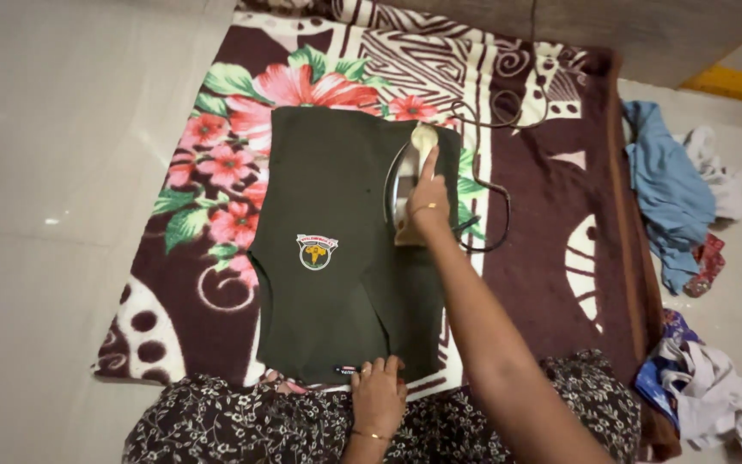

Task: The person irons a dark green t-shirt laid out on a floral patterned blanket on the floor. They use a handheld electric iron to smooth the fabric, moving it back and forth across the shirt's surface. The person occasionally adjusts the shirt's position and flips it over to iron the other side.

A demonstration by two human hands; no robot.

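**Garment on blanket, laundry at frame right**

The dark green cloth garment (328,249) lies flat at the centre of the frame on the brown flower-patterned blanket (543,215), which is spread on the pale tiled floor (62,172). The metal flat iron (405,193) sits on the garment's right edge, under the right hand (429,206); its black cord (491,185) loops rightward over the blanket. The left hand (378,395) rests on the garment's bottom edge. The crumpled blue cloth (667,189) lies at upper right and the white crumpled clothes (714,395) at lower right, on the floor beside the blanket.

Home, floor-level ironing spot: pale tiled floor (53,172); flowered brown blanket (551,249) spread centre frame; loose clothes (676,202) heaped at right edge.
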